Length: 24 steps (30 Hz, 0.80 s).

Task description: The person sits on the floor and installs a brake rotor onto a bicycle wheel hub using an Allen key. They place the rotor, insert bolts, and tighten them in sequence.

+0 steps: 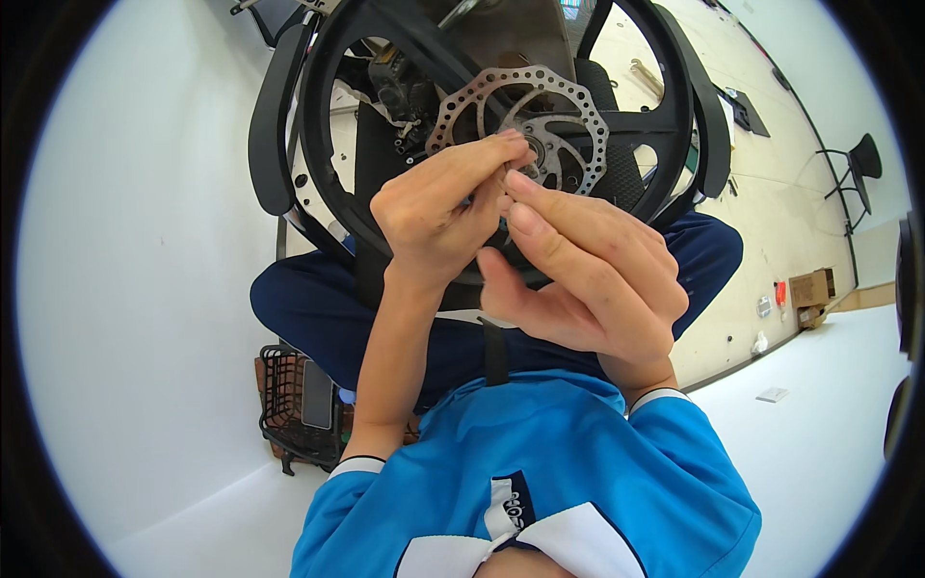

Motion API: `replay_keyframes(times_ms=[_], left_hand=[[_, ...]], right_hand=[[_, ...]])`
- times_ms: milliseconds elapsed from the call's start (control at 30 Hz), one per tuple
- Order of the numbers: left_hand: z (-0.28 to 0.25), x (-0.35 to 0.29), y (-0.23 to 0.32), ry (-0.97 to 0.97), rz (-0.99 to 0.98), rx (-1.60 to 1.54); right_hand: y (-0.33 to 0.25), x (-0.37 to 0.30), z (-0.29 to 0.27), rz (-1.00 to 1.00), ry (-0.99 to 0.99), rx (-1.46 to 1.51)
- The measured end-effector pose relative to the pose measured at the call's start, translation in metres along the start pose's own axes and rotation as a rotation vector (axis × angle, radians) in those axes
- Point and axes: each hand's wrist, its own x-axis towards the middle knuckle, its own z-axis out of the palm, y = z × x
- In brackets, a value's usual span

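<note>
Over a dark spoked wheel (323, 159), my two hands meet at the fingertips. My left hand (443, 207) is closed, its fingers bent forward and pressed together. From the other side, my right hand (597, 270) brings its closed fingertips against the left ones, while its thumb sits lower, near my left wrist. Anything pinched between the fingers is too small or too hidden to make out. Just beyond the hands, a silver brake disc (588, 106) with a ring of holes is fixed at the wheel's hub, partly covered by my fingers.
The wheel lies on a black chair with armrests (273, 125) (713, 144), in front of my knees. Small dark parts (395, 87) show through its spokes. A black wire basket (279, 385) holding a phone (317, 395) stands at left. Cardboard boxes (812, 289) and another chair (853, 173) are at right.
</note>
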Motion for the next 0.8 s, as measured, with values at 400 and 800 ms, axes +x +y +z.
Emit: replay_keyframes(times_ms=[400,800], left_hand=[[-0.015,0.004,0.020,-0.106,0.127,0.131],[-0.010,0.008,0.004,-0.006,0.158,-0.050]], right_hand=[[0.035,0.004,-0.008,0.258,-0.186,0.645],[0.037,0.018,-0.009,0.051,-0.298,0.418]])
